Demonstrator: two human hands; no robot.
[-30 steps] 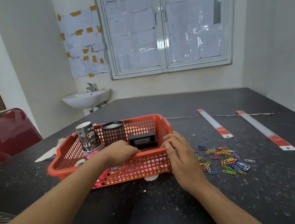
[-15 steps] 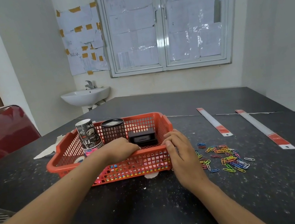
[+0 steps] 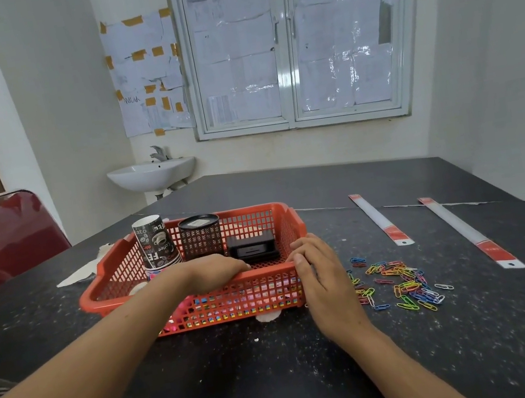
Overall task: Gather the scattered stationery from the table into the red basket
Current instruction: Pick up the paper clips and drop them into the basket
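Table (image 3: 247, 368): both forearms are reaching over the near edge. The left hand (image 3: 217, 270) is curling its fingers over the near rim of the red basket (image 3: 266, 271), gripping it. The right hand (image 3: 325, 282) is lying against the basket's right near corner, fingers together and nearly straight, clasping nothing. The basket's long axis is running left to right between the hands. Paper clips (image 3: 403, 283) are lying scattered just right of the right hand. Beyond them, a left ruler (image 3: 381, 220) and a right ruler (image 3: 468, 232) are lying lengthwise away, red ends pointing nearward.
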